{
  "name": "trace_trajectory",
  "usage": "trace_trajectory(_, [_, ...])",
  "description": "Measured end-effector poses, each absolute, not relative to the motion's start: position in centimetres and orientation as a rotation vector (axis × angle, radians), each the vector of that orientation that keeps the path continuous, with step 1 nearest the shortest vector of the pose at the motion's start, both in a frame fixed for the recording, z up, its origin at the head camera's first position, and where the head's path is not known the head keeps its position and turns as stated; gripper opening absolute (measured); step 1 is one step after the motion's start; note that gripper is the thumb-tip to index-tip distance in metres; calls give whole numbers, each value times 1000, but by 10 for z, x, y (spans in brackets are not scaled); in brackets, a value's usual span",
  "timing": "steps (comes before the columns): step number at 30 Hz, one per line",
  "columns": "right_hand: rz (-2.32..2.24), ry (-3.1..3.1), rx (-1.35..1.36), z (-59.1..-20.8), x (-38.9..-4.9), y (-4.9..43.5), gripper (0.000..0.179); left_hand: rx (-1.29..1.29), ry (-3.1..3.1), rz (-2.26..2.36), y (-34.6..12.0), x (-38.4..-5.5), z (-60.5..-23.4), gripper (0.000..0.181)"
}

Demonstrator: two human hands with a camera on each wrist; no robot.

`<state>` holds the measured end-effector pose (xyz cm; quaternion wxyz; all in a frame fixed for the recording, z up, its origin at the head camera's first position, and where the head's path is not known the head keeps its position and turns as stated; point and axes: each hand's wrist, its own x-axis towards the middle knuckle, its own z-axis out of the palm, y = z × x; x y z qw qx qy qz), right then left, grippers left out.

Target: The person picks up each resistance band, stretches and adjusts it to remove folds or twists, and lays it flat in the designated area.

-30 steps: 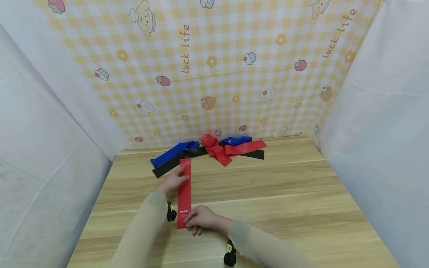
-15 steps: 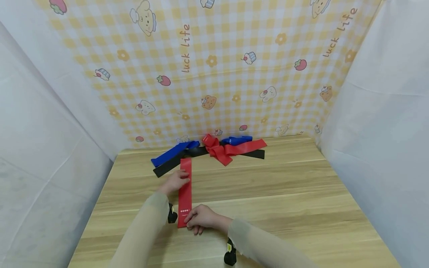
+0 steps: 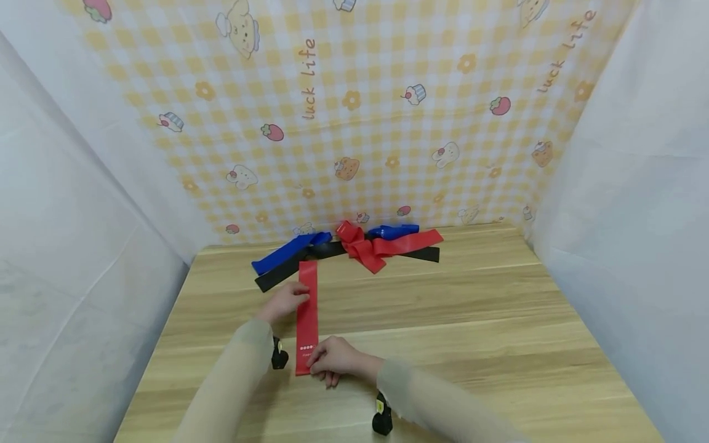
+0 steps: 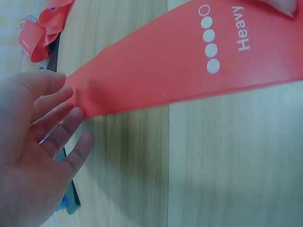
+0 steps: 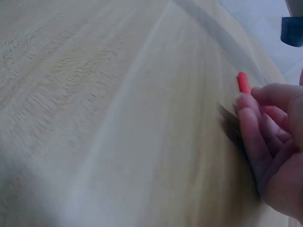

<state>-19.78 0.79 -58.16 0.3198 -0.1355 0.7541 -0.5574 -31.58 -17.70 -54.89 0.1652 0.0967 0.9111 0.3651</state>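
Note:
A red resistance band (image 3: 307, 307) printed "Heavy" lies lengthwise on the wooden table, its far end near a black band. At its near right corner my right hand (image 3: 336, 357) pinches the band's end between thumb and fingers; in the right wrist view only a short red edge (image 5: 243, 82) pokes out past the fingertips. My left hand (image 3: 287, 299) is at the band's left edge, farther up, fingers loosely bent and the fingertips overlapping the red strip. In the left wrist view the palm of the left hand (image 4: 42, 137) shows, with nothing gripped in it.
Along the back of the table (image 3: 443, 320) lie a blue band (image 3: 288, 251), a black band (image 3: 281, 272), a crumpled red band (image 3: 365, 252) and another blue band (image 3: 394, 232). Behind them hangs a yellow checked cloth (image 3: 354, 135); white cloth walls (image 3: 626, 203) flank both sides.
My left hand has drawn back slightly to the left, its fingers reaching less far across the red band. The right hand keeps its pinch at the near end.

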Motion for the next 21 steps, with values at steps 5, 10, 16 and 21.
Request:
trace_trajectory(5, [-1472, 1886, -362, -581, -208, 14, 6, 208, 2590, 1088, -190, -315, -549, 31])
trace_trajectory(10, [-1493, 1826, -372, -581, -215, 20, 9, 106, 2598, 1134, -202, -310, -547, 31])
trace_trajectory(16, [-1506, 1915, -335, -572, -235, 30, 14, 83, 2666, 1182, -221, -309, -545, 29])
trace_trajectory(21, [-1539, 2112, -256, -566, -270, 39, 21, 30, 2699, 1227, -236, -305, -542, 29])
